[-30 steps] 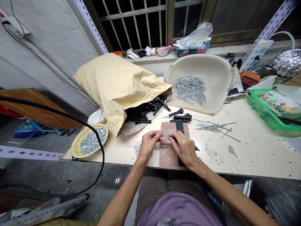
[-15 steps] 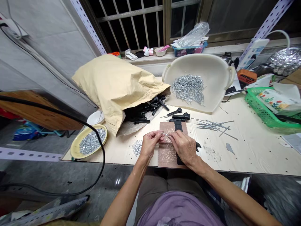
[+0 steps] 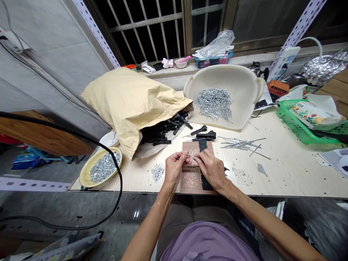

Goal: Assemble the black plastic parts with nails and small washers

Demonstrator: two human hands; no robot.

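Note:
My left hand [image 3: 175,167] is closed in a pinch on one end of a thin metal rod [image 3: 191,155]. My right hand [image 3: 211,167] pinches the other end, so the rod lies level between the fingertips. Both hands are over a brown board [image 3: 190,177] with a strip of black pads [image 3: 206,183], partly covered by my right hand. Left of the board is a small pile of tiny silvery metal pieces [image 3: 157,172]. Long metal rods [image 3: 241,144] lie loose to the right. Behind the board are several black plastic parts [image 3: 206,135] with thin rods sticking out.
A beige sack [image 3: 130,98] spills black parts at the back left. Beside it stands a white basin [image 3: 244,108] with many metal pins. A yellow bowl [image 3: 85,177] of small metal pieces sits at the left edge, behind a black cable [image 3: 119,181]. A green basket [image 3: 295,130] is at right.
The view has shifted slightly, with things on the right moving left in the picture. Both hands keep their pinch on the rod, with barely any movement over the board.

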